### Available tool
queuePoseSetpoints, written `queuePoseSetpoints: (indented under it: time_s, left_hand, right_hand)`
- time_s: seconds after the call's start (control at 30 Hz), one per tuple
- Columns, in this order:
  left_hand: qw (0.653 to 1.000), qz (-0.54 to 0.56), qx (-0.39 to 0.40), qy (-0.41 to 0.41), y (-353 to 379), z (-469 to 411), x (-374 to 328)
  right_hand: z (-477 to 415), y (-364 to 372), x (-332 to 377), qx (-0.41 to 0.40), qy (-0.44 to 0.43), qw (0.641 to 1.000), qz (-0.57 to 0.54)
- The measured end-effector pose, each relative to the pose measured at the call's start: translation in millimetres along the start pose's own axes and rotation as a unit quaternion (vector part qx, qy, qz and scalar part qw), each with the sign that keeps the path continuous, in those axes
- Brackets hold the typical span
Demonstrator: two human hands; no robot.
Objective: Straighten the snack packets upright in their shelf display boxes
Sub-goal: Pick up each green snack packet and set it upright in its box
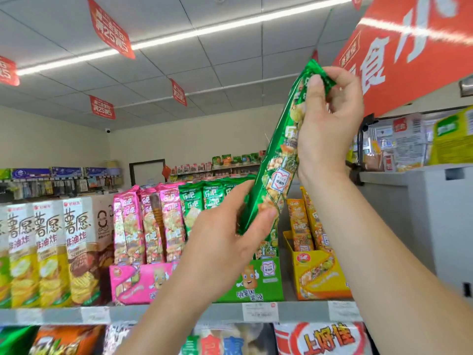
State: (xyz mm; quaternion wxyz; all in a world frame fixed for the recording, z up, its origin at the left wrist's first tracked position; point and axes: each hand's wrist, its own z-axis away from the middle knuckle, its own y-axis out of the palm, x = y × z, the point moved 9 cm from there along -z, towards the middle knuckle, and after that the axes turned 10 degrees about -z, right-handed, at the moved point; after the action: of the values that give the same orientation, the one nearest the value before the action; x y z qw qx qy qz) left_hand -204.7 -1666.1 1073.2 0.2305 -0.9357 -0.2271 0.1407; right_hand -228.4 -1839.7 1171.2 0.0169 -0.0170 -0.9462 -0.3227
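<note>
- While you hold the green packet (277, 180) up in the air, well above its green display box (258, 283), keep both ends controlled. Your right hand (330, 129) pinches the crimped top seal, and your left hand (220, 242) grips the bottom end with the thumb across the front.
- It's leaning, top out to the right. Bring the top back over the bottom before lowering, so it goes in standing rather than slanted.
- Aim beside the other green packets (212, 196) standing in that box. I'd guess the gap is on the right side, but your left hand hides most of it.
- Lead with the bottom edge and steer from the top seal. Don't squeeze the middle, because the contents are probably brittle.
- Material now: glossy foil film, crinkly and likely slippery. The packet is long and narrow with a flat seal at each end, and it may bow if held by one end only.
- The box is printed card with a low, cut-down front, so it props only the lower part of each packet.
- Neighbours on the same shelf (179, 313): the pink box (138, 280) to the left and the yellow box (320, 275) to the right. Keep clear of both.
</note>
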Motion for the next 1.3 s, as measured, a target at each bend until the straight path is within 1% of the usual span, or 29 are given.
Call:
queuePoseSetpoints:
  time_s: [0.07,0.1,0.13,0.17,0.2,0.27,0.33,0.4,0.43,0.53,0.6,0.7,0.77,0.87,1.0,1.13,1.23,1.3]
  left_hand:
    - [0.992,0.104,-0.012,-0.063,4.6,13.5,4.2]
    - [0.987,0.132,-0.029,-0.087,4.6,20.8,6.7]
    - [0.985,0.132,-0.052,-0.1,1.9,27.9,8.2]
    - [0.986,0.101,-0.078,-0.102,-2.2,34.3,8.8]
    - [0.989,0.048,-0.1,-0.095,-6.8,39.4,7.9]
    - [0.988,-0.034,-0.127,-0.083,-13.0,48.0,5.0]
    - [0.99,-0.026,-0.111,-0.082,-7.6,56.8,5.7]
    - [0.993,0.037,-0.074,-0.086,0.7,65.6,5.2]
    - [0.99,0.088,-0.058,-0.092,4.1,70.2,5.6]
    - [0.958,0.253,-0.031,-0.134,12.7,84.4,11.8]
    - [0.94,0.3,-0.037,-0.157,14.3,95.3,17.2]
    - [0.923,0.339,-0.059,-0.172,13.1,109.3,20.5]
    - [0.919,0.345,-0.07,-0.176,11.2,115.7,21.3]
    - [0.927,0.322,-0.076,-0.175,6.1,124.2,22.5]
    - [0.932,0.293,-0.054,-0.206,5.8,135.6,26.0]
    - [0.928,0.279,-0.046,-0.244,9.6,144.1,31.4]
    - [0.932,0.27,-0.027,-0.24,12.2,145.4,28.7]
    - [0.932,0.279,-0.003,-0.232,15.4,145.5,25.8]
  right_hand:
    - [8.2,-0.9,4.3,0.006,0.028,0.999,-0.016]
    - [12.9,-2.0,5.4,0.009,0.047,0.999,-0.015]
    - [18.6,-3.6,6.4,0.014,0.068,0.998,-0.009]
    - [24.5,-5.1,6.6,0.025,0.089,0.996,0.004]
    - [30.8,-6.2,5.9,0.041,0.111,0.993,0.023]
    - [45.4,-9.1,1.3,0.071,0.153,0.984,0.062]
    - [57.4,-17.4,0.7,0.063,0.156,0.983,0.077]
    - [66.6,-26.7,0.4,0.036,0.156,0.986,0.044]
    - [70.2,-30.7,-0.2,0.025,0.159,0.987,0.026]
    - [80.2,-40.6,-0.6,0.0,0.172,0.985,0.016]
    - [86.0,-42.5,0.9,-0.006,0.176,0.984,0.017]
    - [94.4,-42.5,1.2,-0.015,0.185,0.983,0.004]
    - [101.6,-41.3,-1.1,-0.019,0.204,0.979,-0.008]
    - [114.6,-38.6,-7.5,-0.019,0.252,0.967,-0.022]
    - [135.5,-32.0,-13.4,0.005,0.314,0.948,-0.045]
    - [155.3,-26.8,-4.9,0.015,0.294,0.955,-0.04]
    - [165.3,-26.2,1.5,0.031,0.269,0.963,0.007]
    - [173.0,-24.2,1.5,0.046,0.277,0.959,0.029]
